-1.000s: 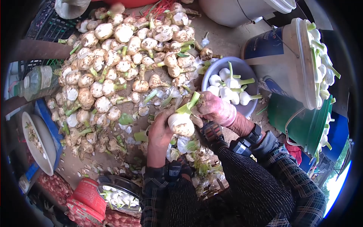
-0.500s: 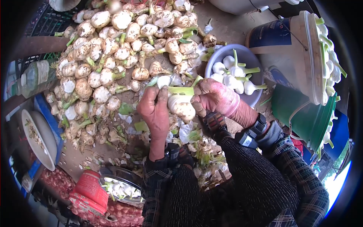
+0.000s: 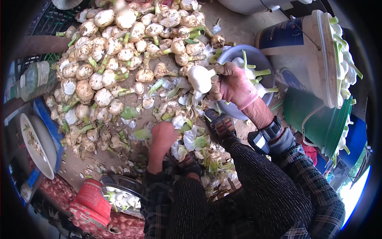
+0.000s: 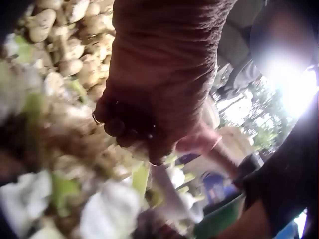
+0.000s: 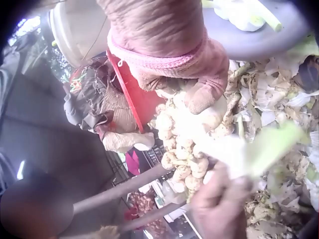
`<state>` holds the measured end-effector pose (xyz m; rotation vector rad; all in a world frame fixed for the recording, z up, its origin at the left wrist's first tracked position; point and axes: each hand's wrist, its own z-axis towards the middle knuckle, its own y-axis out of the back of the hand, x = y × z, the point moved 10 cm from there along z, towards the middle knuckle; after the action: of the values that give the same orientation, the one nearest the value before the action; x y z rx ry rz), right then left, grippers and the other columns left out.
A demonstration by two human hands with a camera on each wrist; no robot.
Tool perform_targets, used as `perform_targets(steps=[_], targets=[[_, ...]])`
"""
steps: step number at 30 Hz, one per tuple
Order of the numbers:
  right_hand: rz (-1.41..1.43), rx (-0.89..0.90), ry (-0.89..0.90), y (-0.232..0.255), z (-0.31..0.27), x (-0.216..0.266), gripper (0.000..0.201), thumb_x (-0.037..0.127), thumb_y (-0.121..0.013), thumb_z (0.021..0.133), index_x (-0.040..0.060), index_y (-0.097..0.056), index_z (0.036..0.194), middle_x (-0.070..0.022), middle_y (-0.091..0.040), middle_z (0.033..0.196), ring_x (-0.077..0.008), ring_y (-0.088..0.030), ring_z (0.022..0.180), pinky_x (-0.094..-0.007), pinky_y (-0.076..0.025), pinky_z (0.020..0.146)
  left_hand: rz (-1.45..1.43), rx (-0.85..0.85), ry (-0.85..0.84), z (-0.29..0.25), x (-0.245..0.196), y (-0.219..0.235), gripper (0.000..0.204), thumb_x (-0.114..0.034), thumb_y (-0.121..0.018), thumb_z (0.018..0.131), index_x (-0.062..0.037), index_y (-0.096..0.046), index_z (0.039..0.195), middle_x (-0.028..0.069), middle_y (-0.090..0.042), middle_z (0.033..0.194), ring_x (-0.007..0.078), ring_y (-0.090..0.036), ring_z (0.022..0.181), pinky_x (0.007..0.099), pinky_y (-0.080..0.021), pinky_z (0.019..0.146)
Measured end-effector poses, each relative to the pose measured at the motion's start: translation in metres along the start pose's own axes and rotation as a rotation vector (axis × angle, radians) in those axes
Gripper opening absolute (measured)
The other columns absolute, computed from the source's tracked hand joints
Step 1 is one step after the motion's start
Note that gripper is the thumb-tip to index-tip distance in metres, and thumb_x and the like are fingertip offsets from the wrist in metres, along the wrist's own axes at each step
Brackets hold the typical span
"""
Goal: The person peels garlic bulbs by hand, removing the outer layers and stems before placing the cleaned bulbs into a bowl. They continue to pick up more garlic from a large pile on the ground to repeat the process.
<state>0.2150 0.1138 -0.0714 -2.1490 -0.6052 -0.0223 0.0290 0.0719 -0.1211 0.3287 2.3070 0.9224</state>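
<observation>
In the head view my right hand [image 3: 238,85], in a pinkish work glove, pinches a white garlic bulb [image 3: 200,79] by its short stem, over the near-left rim of the purple basin [image 3: 223,63]. My left hand [image 3: 163,137] is lower and to the left, its fingers curled, above loose garlic skins [image 3: 195,139]. A blurred strip of white and green peel [image 5: 271,149] extends from the left fingers in the right wrist view. Several clean bulbs [image 3: 264,89] lie in the basin, partly hidden behind the right hand.
A big heap of soil-marked garlic [image 3: 113,46] covers the ground at the left. A white bucket [image 3: 294,59] and a green bucket [image 3: 314,123], both with cleaned garlic, stand at the right. A red stool [image 3: 90,203] is at the lower left. Another person's gloved hand [image 5: 127,141] shows beyond the heap.
Outer skin and stem leaf have come off the bulb, which now looks clean white. My right hand has lifted it up toward the basin, while the left hand has dropped toward the skins.
</observation>
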Motion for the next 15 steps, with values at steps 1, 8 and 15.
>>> perform_targets(steps=[1,8,15], targets=[[-0.004,0.002,-0.006,0.002,0.001,0.003,0.024,0.022,-0.046,0.082,-0.0009,-0.044,0.089,-0.0137,-0.054,0.066,-0.0264,-0.053,0.050,-0.0350,-0.046,0.046,0.032,0.056,0.066,-0.003,0.009,0.003,0.023,-0.022,-0.064,0.066,-0.0016,-0.058,0.074,0.0176,-0.057,0.071,0.0317,-0.057,0.061,0.0401,-0.044,0.058],[0.111,0.042,-0.068,-0.006,-0.001,-0.011,0.036,0.037,-0.039,0.083,0.0024,-0.049,0.086,-0.0147,-0.054,0.067,-0.0271,-0.049,0.050,-0.0339,-0.040,0.047,-0.579,-0.553,0.024,-0.008,-0.033,0.125,0.028,-0.024,-0.071,0.067,-0.0030,-0.055,0.077,0.0131,-0.058,0.068,0.0255,-0.056,0.058,0.0341,-0.044,0.054],[0.040,0.042,-0.076,-0.019,-0.004,-0.011,0.032,0.029,-0.038,0.084,0.0009,-0.045,0.098,-0.0195,-0.055,0.062,-0.0308,-0.053,0.045,-0.0379,-0.047,0.044,-0.582,-0.668,-0.247,0.012,-0.079,0.143,0.020,-0.006,-0.067,0.068,0.0009,-0.049,0.068,0.0096,-0.049,0.060,0.0173,-0.049,0.050,0.0329,-0.038,0.046]])
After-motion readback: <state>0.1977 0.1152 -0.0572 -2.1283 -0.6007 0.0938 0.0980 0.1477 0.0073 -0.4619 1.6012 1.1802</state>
